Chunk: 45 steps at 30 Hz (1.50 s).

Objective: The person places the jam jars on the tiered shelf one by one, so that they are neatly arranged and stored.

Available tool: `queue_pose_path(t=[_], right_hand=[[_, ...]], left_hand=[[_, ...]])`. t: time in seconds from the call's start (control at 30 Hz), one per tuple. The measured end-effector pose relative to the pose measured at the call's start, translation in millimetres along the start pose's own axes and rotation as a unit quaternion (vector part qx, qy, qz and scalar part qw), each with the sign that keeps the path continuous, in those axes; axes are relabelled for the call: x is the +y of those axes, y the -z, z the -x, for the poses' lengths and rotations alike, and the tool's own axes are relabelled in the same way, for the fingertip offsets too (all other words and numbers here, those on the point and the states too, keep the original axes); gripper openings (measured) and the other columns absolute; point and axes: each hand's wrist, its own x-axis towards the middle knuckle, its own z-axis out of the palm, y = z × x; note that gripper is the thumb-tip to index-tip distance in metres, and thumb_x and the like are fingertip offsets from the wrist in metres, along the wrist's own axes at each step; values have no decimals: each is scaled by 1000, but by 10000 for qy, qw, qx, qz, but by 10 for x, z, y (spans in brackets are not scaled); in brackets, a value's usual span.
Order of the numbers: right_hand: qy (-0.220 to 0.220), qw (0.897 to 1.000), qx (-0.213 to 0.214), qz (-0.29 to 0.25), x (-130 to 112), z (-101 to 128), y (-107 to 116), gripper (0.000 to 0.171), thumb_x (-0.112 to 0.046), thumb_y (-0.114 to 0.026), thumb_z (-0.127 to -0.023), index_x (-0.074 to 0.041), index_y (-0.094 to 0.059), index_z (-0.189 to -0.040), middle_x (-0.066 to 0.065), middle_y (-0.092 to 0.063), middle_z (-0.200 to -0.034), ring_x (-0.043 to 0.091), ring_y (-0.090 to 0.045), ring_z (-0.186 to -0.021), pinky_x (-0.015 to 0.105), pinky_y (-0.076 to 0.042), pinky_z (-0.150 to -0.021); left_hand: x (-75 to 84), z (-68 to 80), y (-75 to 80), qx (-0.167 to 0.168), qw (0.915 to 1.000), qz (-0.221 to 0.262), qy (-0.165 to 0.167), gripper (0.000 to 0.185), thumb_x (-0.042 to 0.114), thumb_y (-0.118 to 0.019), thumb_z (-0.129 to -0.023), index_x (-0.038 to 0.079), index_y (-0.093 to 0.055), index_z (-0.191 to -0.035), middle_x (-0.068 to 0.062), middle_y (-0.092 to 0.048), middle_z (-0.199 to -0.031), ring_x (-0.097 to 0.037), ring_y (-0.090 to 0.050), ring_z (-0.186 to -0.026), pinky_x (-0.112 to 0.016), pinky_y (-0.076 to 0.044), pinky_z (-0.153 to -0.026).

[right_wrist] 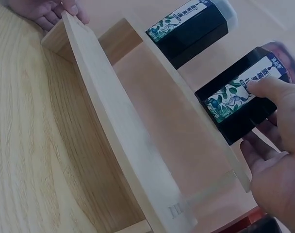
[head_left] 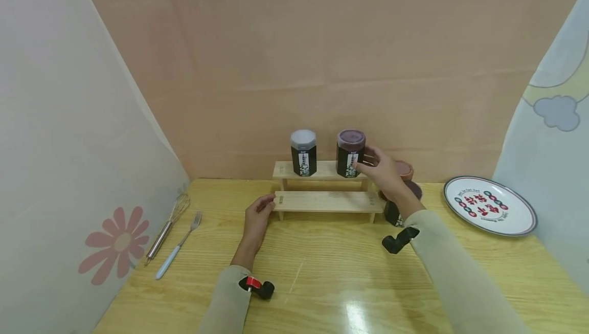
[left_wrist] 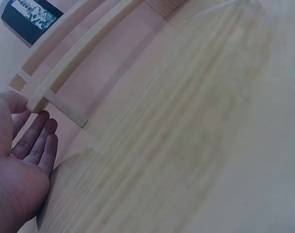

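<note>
A two-tier wooden rack (head_left: 327,201) stands toward the back of the table. My right hand (head_left: 384,174) grips a dark hexagonal jar with a purple lid (head_left: 350,153), thumb across its label and fingers around the far side. That jar is upright at the right part of the upper tier, its base right at the board. Left of it on the same tier stands a similar jar with a whitish lid (head_left: 303,153). My left hand (left_wrist: 24,150) pinches the left end of the lower tier between thumb and fingers.
Behind my right forearm, more jars (head_left: 415,189) with purple and orange-brown lids stand by the rack's right end, partly hidden. An oval white plate (head_left: 490,205) with red characters lies at the right. A whisk (head_left: 167,229) and a blue-handled fork (head_left: 179,245) lie at the left.
</note>
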Motion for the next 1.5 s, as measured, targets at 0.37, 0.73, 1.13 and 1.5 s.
queue_pose_path(t=[0.37, 0.73, 1.13, 1.5], right_hand=[[-6, 9995, 79, -313, 3, -57, -90, 75, -17, -71, -99, -4, -30, -161, 20, -36, -165, 39, -36, -153, 54, -35, -123], [-206, 9990, 250, -297, -34, -61, -128, 76, -19, -72, -99, -5, -30, -161, 20, -38, -164, 37, -38, -152, 51, -35, -124], [-111, 9992, 303, -231, 1, -46, -127, 73, -21, -72, -98, -4, -35, -158, 20, -43, -161, 36, -41, -149, 50, -36, -123], [81, 9997, 178, 160, -60, 49, -45, 70, -22, -71, -99, -6, -36, -158, 20, -45, -159, 38, -42, -148, 52, -35, -123]], left_hand=[[-45, 3, -18, 78, 9999, 97, -106, 29, 14, -65, -102, 6, -69, -130, -13, -64, -138, -22, -56, -130, -12, -49, -93], [-43, -43, -19, 59, 10000, 71, 2, 31, 12, -63, -103, 3, -67, -132, -14, -63, -142, -21, -55, -132, -10, -49, -92], [-37, -5, -15, 44, 10000, 55, -45, 30, 15, -64, -103, 6, -68, -131, -12, -64, -140, -23, -55, -134, -12, -49, -95], [-61, -11, -9, 59, 10000, 56, -54, 30, 15, -64, -103, 5, -68, -131, -13, -63, -140, -21, -56, -130, -11, -49, -93]])
